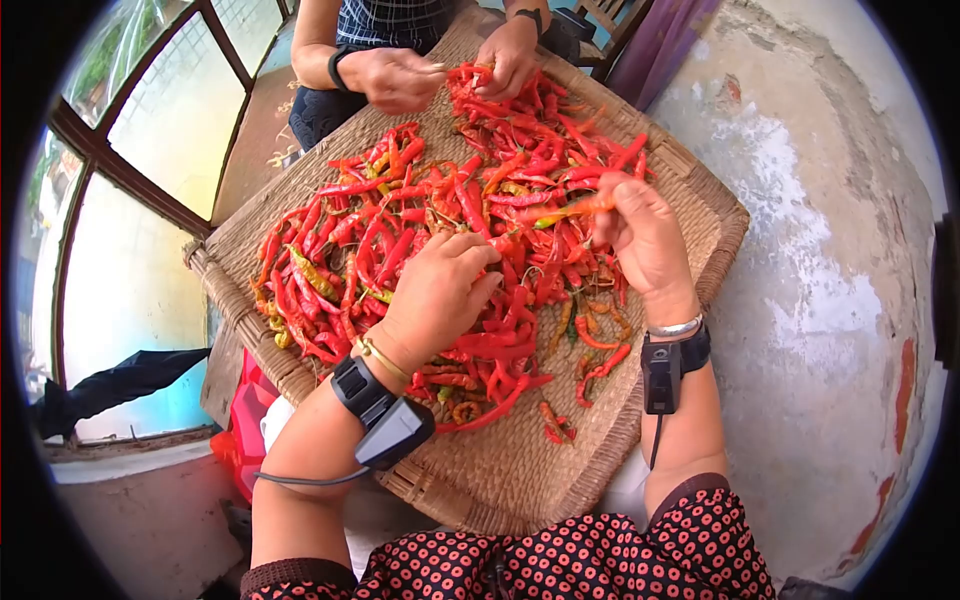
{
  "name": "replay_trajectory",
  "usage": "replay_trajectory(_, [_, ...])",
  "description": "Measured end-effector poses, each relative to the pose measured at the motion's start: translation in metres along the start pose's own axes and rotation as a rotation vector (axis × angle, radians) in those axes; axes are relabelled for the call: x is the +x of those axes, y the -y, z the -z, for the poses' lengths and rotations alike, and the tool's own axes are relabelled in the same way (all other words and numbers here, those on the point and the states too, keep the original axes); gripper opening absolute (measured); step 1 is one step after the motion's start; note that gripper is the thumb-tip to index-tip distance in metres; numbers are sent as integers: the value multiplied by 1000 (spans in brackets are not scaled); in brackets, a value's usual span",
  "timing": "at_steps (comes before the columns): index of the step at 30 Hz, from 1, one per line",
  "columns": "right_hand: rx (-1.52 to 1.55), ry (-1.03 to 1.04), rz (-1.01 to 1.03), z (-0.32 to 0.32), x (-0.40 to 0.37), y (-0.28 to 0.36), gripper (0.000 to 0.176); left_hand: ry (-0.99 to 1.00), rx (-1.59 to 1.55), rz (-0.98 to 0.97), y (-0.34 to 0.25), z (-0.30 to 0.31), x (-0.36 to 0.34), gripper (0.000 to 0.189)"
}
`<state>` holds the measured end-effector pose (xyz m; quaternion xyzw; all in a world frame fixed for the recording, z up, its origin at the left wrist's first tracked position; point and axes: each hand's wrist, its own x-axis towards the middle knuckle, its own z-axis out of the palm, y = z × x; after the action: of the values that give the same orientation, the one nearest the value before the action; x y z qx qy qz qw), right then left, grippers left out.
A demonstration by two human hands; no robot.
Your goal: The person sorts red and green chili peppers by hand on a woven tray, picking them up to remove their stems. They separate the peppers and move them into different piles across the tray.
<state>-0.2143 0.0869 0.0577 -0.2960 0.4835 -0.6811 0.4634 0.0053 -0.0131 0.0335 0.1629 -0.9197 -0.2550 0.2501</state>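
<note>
A large heap of red chili peppers (pixel 500 340), with some orange, yellow and green ones among them, lies on a woven tray (pixel 520 480). My left hand (pixel 440 295) rests palm down on the middle of the heap. Its thumb and fingers are apart, and the fingertips are partly hidden against the peppers. Over the right part of the pile, my right hand (pixel 640 230) pinches an orange-red chili pepper (pixel 580 208). That pepper is blurred and points left, just above the others.
Across the tray, another person's two hands (pixel 400 80) handle peppers at the far end. A few shrivelled peppers (pixel 557 424) lie apart near me. A worn plaster wall (pixel 800 250) stands at right, framed window panes (pixel 140 270) at left. A red plastic bag (pixel 250 425) is below the tray's left edge.
</note>
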Motion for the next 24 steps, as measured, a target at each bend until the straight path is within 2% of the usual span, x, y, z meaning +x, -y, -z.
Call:
replay_trajectory(1, [198,-107,160,-3,2,-2,35,18,99,1,1,-3,2,31])
replay_trajectory(2, [229,-101,193,-1,4,-2,54,19,98,-4,7,-11,1,31])
replay_trajectory(3, [228,-102,196,2,6,-8,54,24,149,-6,11,-18,1,34])
replay_trajectory(5, [133,-244,135,4,8,-19,61,26,202,-12,18,-24,1,37])
replay_trajectory(6, [105,-320,125,-6,5,-21,49,40,237,-20,18,-24,3,37])
replay_trajectory(7, [104,-319,128,-6,3,-22,49,53,271,-27,19,-23,4,37])
replay_trajectory(9, [-59,-59,-65,-6,1,-23,34,122,277,22,19,-19,6,35])
replay_trajectory(10, [-124,-27,-110,-15,-2,-23,24,193,282,74,19,-17,7,33])
replay_trajectory(13, [-481,105,-189,-32,-10,-27,24,206,283,106,21,-18,5,24])
replay_trajectory(14, [-535,96,-313,-40,-13,-22,24,205,283,108,21,-18,4,24])
replay_trajectory(15, [-536,97,-313,-38,-13,-29,24,237,311,135,20,-17,4,20])
replay_trajectory(17, [-656,186,-134,-31,-10,-49,25,270,337,162,20,-18,3,16])
replay_trajectory(19, [-715,171,-95,-34,-12,-49,26,157,344,108,21,-21,2,11])
replay_trajectory(21, [-977,210,164,-36,-14,-48,25,95,278,66,16,-19,4,11])
replay_trajectory(22, [-977,209,163,-38,-15,-47,25,32,212,24,12,-17,5,11])
replay_trajectory(24, [-821,197,149,-41,-19,-46,21,37,170,29,6,-14,5,13])
